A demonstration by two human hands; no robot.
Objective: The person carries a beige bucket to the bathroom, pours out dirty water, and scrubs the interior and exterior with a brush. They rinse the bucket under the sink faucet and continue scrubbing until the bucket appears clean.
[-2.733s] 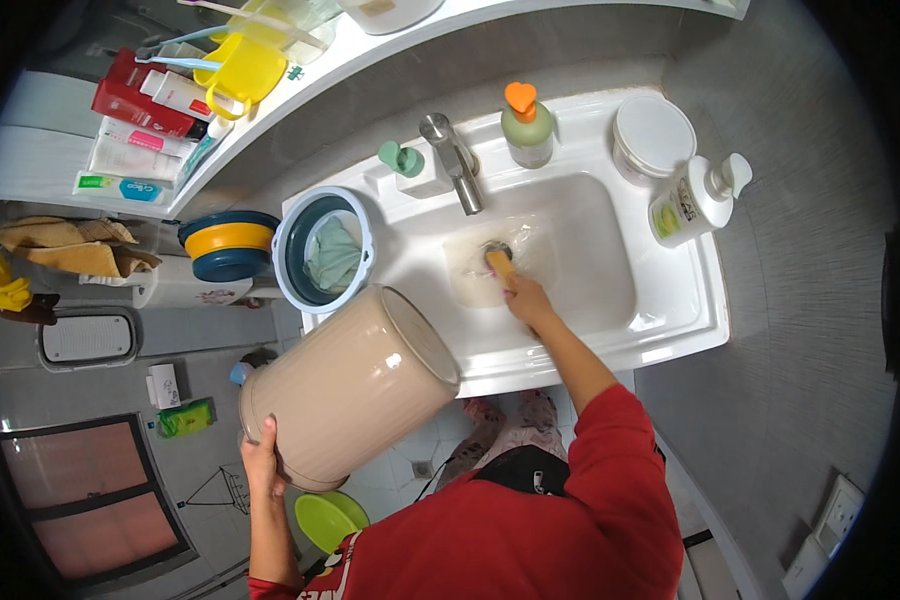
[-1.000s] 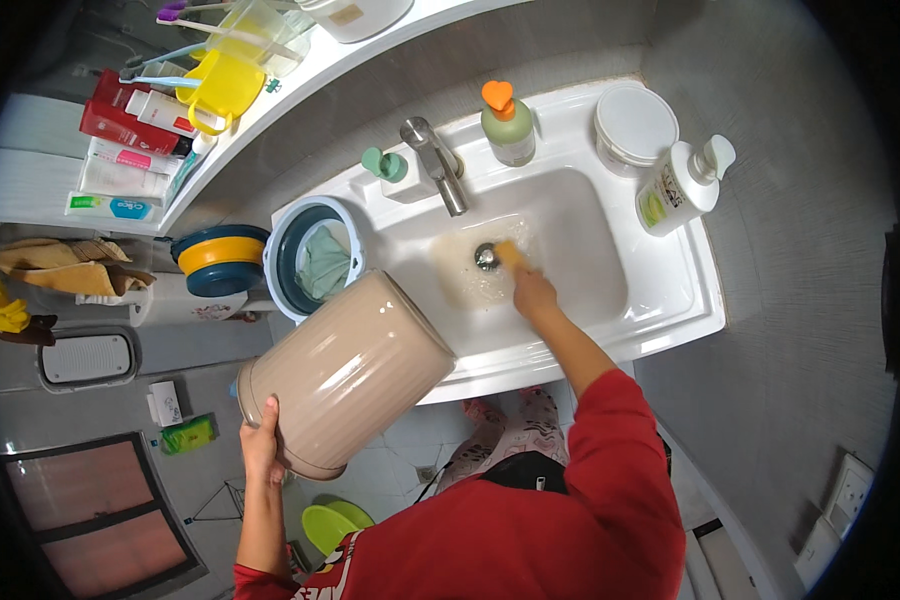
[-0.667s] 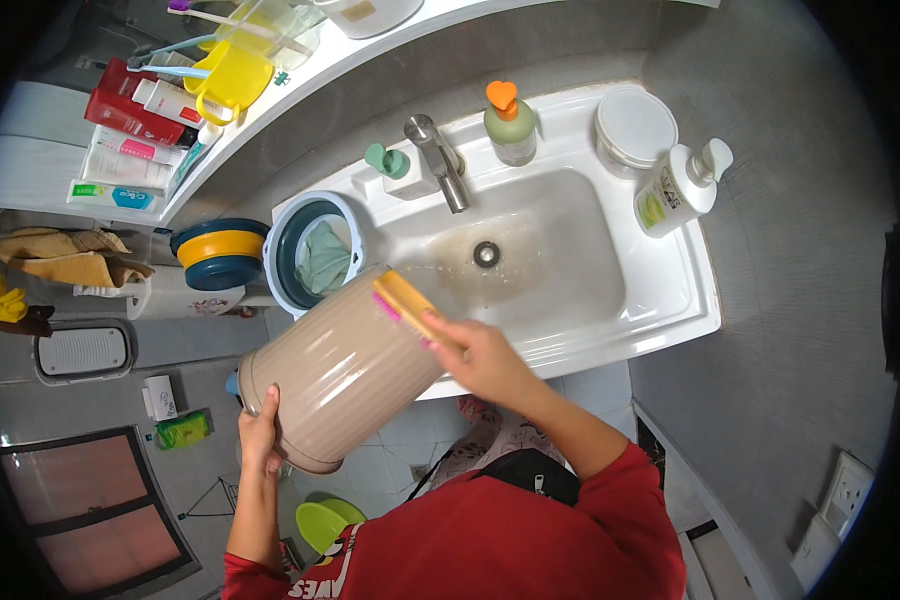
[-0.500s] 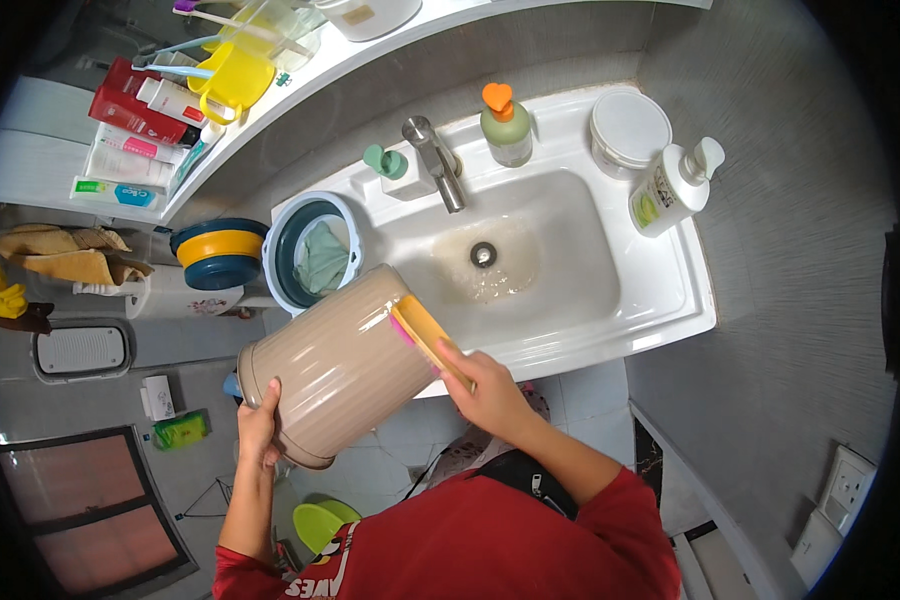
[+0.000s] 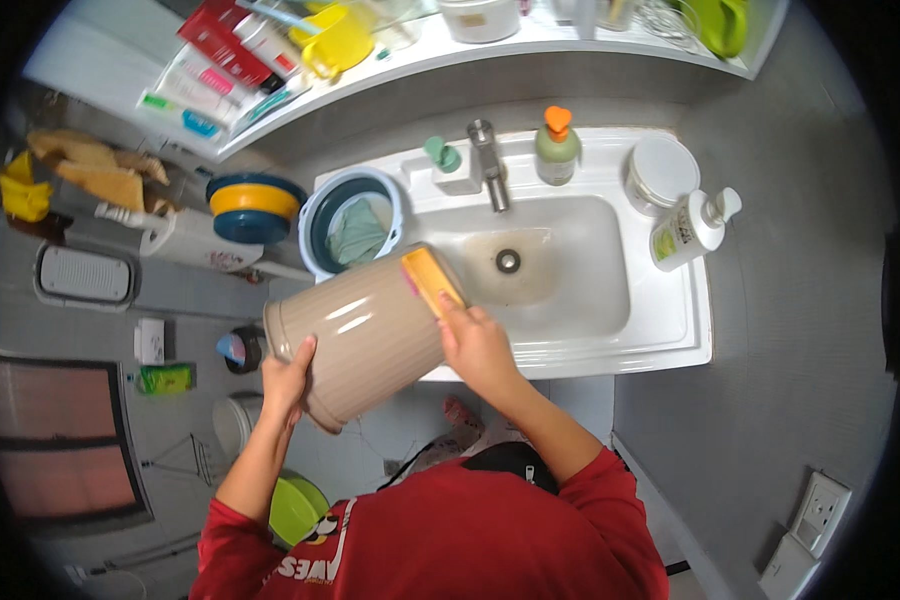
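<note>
Since the earlier frames, my right hand [image 5: 475, 345] has left the sink drain and carried the yellow sponge [image 5: 432, 281] onto the beige bin [image 5: 365, 335], which has stayed tipped on its side at the sink's front-left corner. I see the bin from above, its open mouth toward the white sink [image 5: 660, 330], its base toward my body. My left hand [image 5: 288, 378] cups the base end, fingers spread and pressed against the ribbed wall. My right hand's fingers are closed together on the sponge, pressing it flat near the bin's rim.

I judge the bin to be light, hollow plastic, stiff but slightly springy, and probably slick where wet; its shallow ribs give some grip. The base edge and rim look like the safest places to hold it. The sponge should be soft and squashy.

Behind the bin sits a blue bucket [image 5: 315, 215] holding a green cloth. A tap [image 5: 488, 165], a green soap bottle with an orange top [image 5: 557, 150] and a white pump bottle [image 5: 688, 230] stand along the sink's edges.
</note>
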